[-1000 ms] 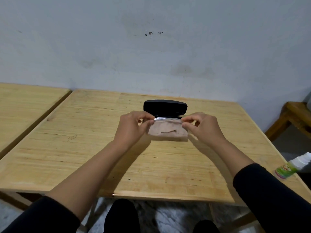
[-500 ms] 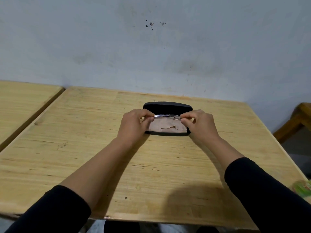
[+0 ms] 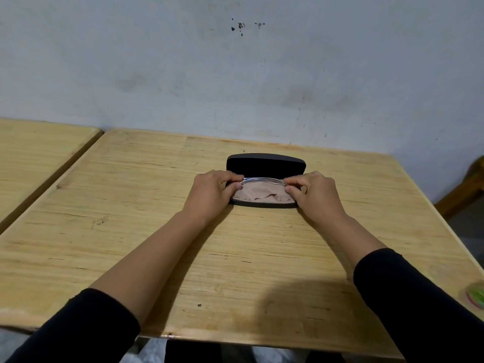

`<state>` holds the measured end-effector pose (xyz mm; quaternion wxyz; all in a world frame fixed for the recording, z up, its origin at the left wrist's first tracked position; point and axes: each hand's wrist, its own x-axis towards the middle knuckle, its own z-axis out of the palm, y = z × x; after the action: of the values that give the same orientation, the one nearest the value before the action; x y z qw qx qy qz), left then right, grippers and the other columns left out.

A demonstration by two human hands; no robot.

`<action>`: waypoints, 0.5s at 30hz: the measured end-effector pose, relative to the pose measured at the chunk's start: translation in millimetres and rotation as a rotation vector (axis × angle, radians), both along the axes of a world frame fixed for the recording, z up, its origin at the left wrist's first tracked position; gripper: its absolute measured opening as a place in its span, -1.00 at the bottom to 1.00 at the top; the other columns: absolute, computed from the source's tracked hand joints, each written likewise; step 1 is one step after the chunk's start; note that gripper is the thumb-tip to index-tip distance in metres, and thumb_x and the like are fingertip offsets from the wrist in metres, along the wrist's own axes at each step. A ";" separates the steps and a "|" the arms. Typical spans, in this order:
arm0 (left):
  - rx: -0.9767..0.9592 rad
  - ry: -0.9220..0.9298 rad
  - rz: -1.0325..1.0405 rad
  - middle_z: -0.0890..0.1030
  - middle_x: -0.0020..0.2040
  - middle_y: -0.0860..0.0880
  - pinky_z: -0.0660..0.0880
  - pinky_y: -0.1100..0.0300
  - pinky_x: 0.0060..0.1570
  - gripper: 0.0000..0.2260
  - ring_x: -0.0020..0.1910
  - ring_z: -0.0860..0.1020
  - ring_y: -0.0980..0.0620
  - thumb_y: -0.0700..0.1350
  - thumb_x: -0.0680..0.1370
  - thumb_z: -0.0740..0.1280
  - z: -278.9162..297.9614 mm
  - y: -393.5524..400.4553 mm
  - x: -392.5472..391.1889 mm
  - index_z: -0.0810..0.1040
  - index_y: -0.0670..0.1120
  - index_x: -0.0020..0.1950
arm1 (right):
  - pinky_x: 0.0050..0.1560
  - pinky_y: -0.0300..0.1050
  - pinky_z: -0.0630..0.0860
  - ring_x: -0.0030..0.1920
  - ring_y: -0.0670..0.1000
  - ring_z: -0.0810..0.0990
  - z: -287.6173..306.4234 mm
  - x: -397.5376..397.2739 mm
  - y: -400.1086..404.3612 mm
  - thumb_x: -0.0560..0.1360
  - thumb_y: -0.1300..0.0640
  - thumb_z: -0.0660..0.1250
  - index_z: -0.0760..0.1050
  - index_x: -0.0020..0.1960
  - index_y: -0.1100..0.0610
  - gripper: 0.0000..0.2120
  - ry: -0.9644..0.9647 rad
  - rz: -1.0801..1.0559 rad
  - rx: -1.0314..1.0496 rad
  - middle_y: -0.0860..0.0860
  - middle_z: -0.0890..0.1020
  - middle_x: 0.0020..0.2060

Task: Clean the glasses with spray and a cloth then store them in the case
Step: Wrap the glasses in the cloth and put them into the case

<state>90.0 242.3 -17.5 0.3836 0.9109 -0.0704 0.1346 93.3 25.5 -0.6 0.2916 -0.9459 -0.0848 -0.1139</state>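
Note:
A black glasses case [image 3: 265, 165] lies open on the wooden table [image 3: 157, 231], its lid raised at the back. A beige cloth [image 3: 262, 193] lies spread inside its lower half. The folded clear-framed glasses [image 3: 263, 180] rest along the top of the cloth, inside the case. My left hand [image 3: 213, 191] pinches their left end and my right hand [image 3: 313, 193] pinches their right end. Both hands sit low at the case's two ends.
The green label of the spray bottle [image 3: 475, 297] shows at the table's right edge, mostly cut off. A second wooden table [image 3: 34, 150] stands to the left. A wooden bench [image 3: 463, 189] stands at the right. A grey wall rises right behind the table.
Both hands have lowered the glasses and cloth from above the table into the open case. The view has tilted up, so the spray bottle has slid almost out of sight.

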 end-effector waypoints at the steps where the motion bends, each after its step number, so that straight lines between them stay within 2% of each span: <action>1: -0.018 0.009 -0.005 0.66 0.09 0.00 0.27 0.49 0.08 -0.78 0.11 0.56 0.08 -0.07 0.48 0.39 0.0 1.2 -1.1 0.62 -0.03 0.12 | -0.02 -0.40 0.20 0.11 0.05 0.52 0.3 -1.1 0.0 0.48 0.15 0.37 0.60 0.15 0.12 -0.76 0.001 0.003 -0.002 0.11 0.65 0.04; 3: -0.072 0.027 0.008 0.63 0.15 0.02 0.33 0.39 0.12 -0.74 0.11 0.54 0.11 -0.03 0.47 0.39 -1.5 3.5 -5.8 0.60 0.01 0.15 | 0.07 -0.32 0.27 0.10 0.04 0.53 -0.2 -3.8 -1.3 0.46 0.10 0.40 0.59 0.16 0.10 -0.72 0.021 -0.019 0.044 0.09 0.64 0.06; 5: -0.112 0.034 0.053 0.59 0.19 0.03 0.36 0.32 0.09 -0.66 0.08 0.51 0.13 0.01 0.45 0.41 -3.7 5.7 -12.0 0.55 0.02 0.21 | 0.08 -0.23 0.43 -0.02 -0.04 0.57 1.0 -7.6 -3.5 0.43 0.04 0.43 0.62 0.10 0.06 -0.74 -0.001 -0.103 0.194 0.03 0.65 0.01; 6: -0.128 0.038 0.078 0.59 0.20 0.03 0.37 0.31 0.09 -0.61 0.08 0.51 0.13 0.02 0.43 0.43 -4.5 7.1 -14.8 0.53 0.02 0.24 | 0.02 -0.26 0.50 -0.12 -0.11 0.57 3.0 -9.1 -4.7 0.42 0.03 0.43 0.64 0.04 0.06 -0.78 -0.033 -0.153 0.280 0.00 0.67 -0.04; 7: -0.144 0.050 0.096 0.58 0.20 0.03 0.38 0.30 0.10 -0.55 0.08 0.51 0.14 0.04 0.40 0.45 -5.2 8.8 -17.1 0.50 0.00 0.26 | -0.10 -0.36 0.51 -0.21 -0.18 0.55 5.0 -9.6 -6.2 0.43 0.05 0.42 0.66 0.00 0.08 -0.82 -0.063 -0.199 0.359 -0.02 0.68 -0.09; 8: -0.158 0.071 0.103 0.58 0.21 0.02 0.38 0.30 0.12 -0.48 0.09 0.51 0.14 0.05 0.37 0.48 -5.8 10.5 -18.7 0.47 -0.01 0.29 | -0.24 -0.49 0.45 -0.25 -0.22 0.53 7.7 -8.9 -7.6 0.45 0.08 0.41 0.65 -0.02 0.10 -0.85 -0.081 -0.234 0.430 -0.02 0.68 -0.12; 10: -0.172 0.142 0.075 0.57 0.23 -0.01 0.37 0.32 0.16 -0.36 0.13 0.52 0.13 0.04 0.32 0.52 -6.8 13.2 -20.6 0.42 -0.04 0.35 | -0.32 -0.58 0.39 -0.21 -0.24 0.53 15.2 -4.8 -10.2 0.47 0.13 0.38 0.62 0.05 0.14 -0.82 -0.077 -0.262 0.527 -0.01 0.66 -0.09; 12: -0.198 0.197 0.043 0.57 0.23 -0.04 0.36 0.37 0.15 -0.31 0.13 0.52 0.14 -0.01 0.31 0.54 -7.7 13.6 -21.6 0.39 -0.05 0.38 | -0.09 -0.50 0.48 -0.06 -0.15 0.58 20.5 2.0 -10.3 0.49 0.11 0.36 0.59 0.15 0.12 -0.75 -0.017 -0.235 0.564 -0.02 0.64 0.01; 13: -0.211 0.200 0.042 0.58 0.23 -0.05 0.36 0.40 0.14 -0.32 0.11 0.53 0.16 -0.04 0.31 0.54 -7.9 13.3 -21.5 0.38 -0.06 0.38 | 0.08 -0.33 0.52 0.02 -0.08 0.60 21.3 6.3 -9.6 0.50 0.09 0.36 0.58 0.18 0.10 -0.74 0.025 -0.218 0.562 -0.02 0.65 0.06; 15: -0.218 0.189 0.052 0.59 0.21 -0.06 0.34 0.51 0.08 -0.35 0.06 0.53 0.19 -0.06 0.32 0.54 -7.8 12.4 -21.1 0.41 -0.08 0.37 | 0.21 -0.09 0.51 0.07 -0.02 0.60 21.5 13.6 -7.7 0.50 0.06 0.35 0.58 0.18 0.06 -0.74 0.111 -0.193 0.531 -0.02 0.65 0.09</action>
<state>68.9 254.7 -25.3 0.4814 0.8741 0.0045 0.0648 107.0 17.8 21.0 0.5210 -0.8450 0.0547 -0.1073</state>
